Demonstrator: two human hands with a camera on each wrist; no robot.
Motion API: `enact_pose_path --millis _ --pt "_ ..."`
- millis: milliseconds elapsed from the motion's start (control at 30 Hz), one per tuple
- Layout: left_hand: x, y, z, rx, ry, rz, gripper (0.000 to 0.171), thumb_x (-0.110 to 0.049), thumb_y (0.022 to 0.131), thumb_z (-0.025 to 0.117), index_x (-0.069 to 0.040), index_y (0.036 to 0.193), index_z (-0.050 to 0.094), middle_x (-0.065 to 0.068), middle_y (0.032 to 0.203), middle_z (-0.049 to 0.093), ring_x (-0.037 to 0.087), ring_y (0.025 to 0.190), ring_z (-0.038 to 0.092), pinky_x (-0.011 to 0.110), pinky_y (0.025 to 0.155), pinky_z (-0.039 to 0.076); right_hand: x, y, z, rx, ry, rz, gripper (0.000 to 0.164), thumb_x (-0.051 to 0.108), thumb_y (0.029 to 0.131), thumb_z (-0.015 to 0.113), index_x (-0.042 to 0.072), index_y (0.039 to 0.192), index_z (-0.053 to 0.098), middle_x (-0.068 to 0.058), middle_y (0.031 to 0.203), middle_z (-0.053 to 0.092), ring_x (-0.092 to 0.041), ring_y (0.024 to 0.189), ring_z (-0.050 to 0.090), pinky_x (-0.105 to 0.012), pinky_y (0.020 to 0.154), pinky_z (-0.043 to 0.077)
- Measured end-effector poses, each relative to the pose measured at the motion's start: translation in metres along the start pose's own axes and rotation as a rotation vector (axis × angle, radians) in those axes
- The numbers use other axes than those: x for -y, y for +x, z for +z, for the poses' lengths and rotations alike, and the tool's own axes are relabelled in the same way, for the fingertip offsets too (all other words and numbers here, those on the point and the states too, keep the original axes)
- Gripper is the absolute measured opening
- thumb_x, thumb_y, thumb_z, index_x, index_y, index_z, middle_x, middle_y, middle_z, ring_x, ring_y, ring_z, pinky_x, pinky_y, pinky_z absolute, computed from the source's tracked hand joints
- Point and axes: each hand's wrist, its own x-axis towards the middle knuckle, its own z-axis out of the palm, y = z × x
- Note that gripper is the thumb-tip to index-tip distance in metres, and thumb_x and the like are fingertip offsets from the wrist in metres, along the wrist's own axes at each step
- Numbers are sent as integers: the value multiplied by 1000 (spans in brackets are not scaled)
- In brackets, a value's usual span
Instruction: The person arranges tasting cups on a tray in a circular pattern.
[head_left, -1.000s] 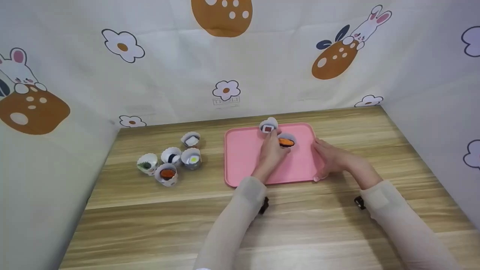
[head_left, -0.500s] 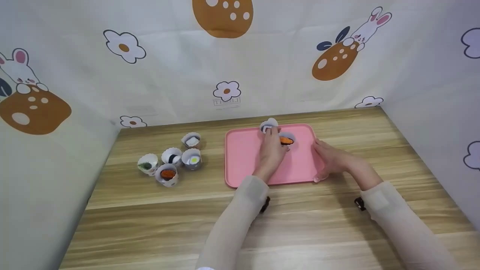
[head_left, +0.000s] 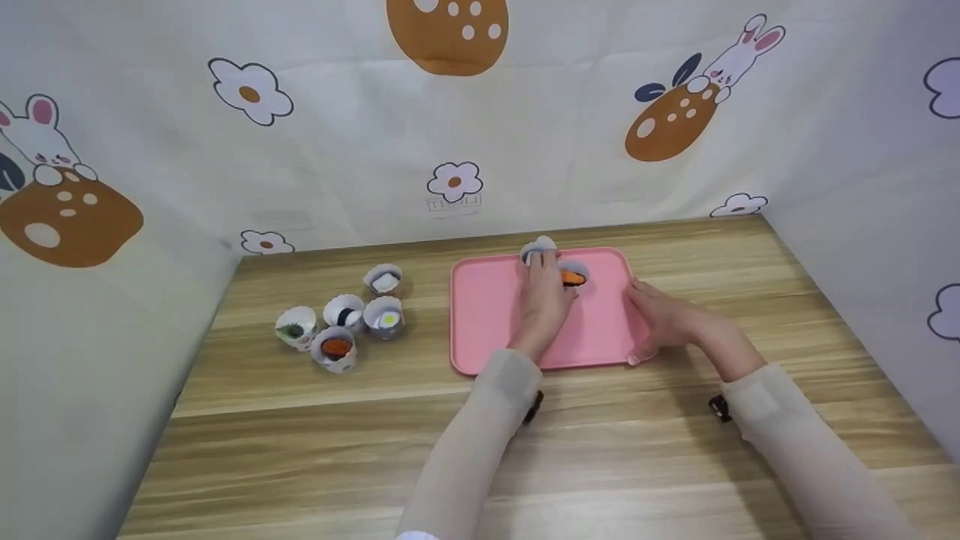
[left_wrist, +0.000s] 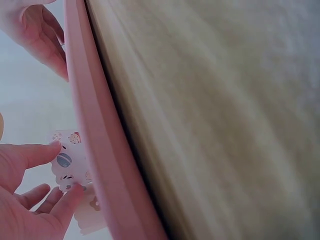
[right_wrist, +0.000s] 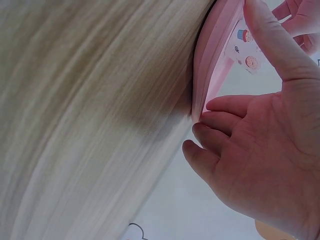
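Observation:
A pink tray (head_left: pixel 480 322) lies on the wooden table. My left hand (head_left: pixel 544 307) reaches over it and pinches a printed paper cupcake liner (left_wrist: pixel 68 162) between thumb and fingertips; inside this liner sits a piece of toy sushi with an orange top (head_left: pixel 574 278). Left of it, at the tray's back edge, another paper liner (head_left: pixel 538 244) is partly covered by my left fingers, its contents mostly hidden. My right hand (head_left: pixel 664 315) rests along the tray's right side, fingers fairly straight against the rim and thumb near the front corner.
Several more paper liners stand left of the tray, holding a green-leafed piece (head_left: pixel 292 330), a red-orange-topped piece (head_left: pixel 336 348), a white piece with a black band (head_left: pixel 346 315), a yellow-centred piece (head_left: pixel 388 320) and a white piece (head_left: pixel 385 282). A patterned cloth (head_left: pixel 360 150) hangs behind the table.
My left hand has shifted slightly toward the back of the tray, moving the orange-topped sushi's liner a little with it. Its fingers now cover more of the other liner. The right hand stays put.

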Motion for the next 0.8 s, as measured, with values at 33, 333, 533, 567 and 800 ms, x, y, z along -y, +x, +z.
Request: enact_pose_path --millis 33,333,533,567,800 --pt "0 0 0 -5 9 2 57 -15 88 77 -14 138 49 5 138 50 22 130 48 30 98 54 0 0 0 0 -1 -1 130 43 68 89 -12 154 9 -34 162 0 -50 150 5 -59 123 12" --pt "1 0 -4 7 -34 -24 61 -14 85 79 -15 138 48 5 143 47 22 131 47 30 97 54 -1 0 0 15 12 24 132 46 69 88 -8 156 6 -31 163 -3 -49 151 3 -59 124 11" --pt "4 -3 -11 -13 -53 34 59 -15 86 79 -11 136 48 7 140 51 21 130 51 30 102 51 0 0 0 -6 -4 5 129 42 69 90 -11 155 9 -34 162 2 -50 150 7 -59 123 14" --pt "5 -4 -12 -16 -59 45 58 -14 86 79 -11 135 49 7 139 51 21 130 51 30 103 51 0 0 0 -9 -9 0 129 42 69 90 -11 154 10 -34 162 2 -51 150 7 -59 123 14" --pt "9 -4 -20 -5 -137 40 57 -12 84 80 -9 133 51 8 136 54 21 123 57 33 102 52 -1 -1 0 -4 -5 3 130 43 68 90 -11 155 9 -34 162 2 -51 150 6 -59 123 13"
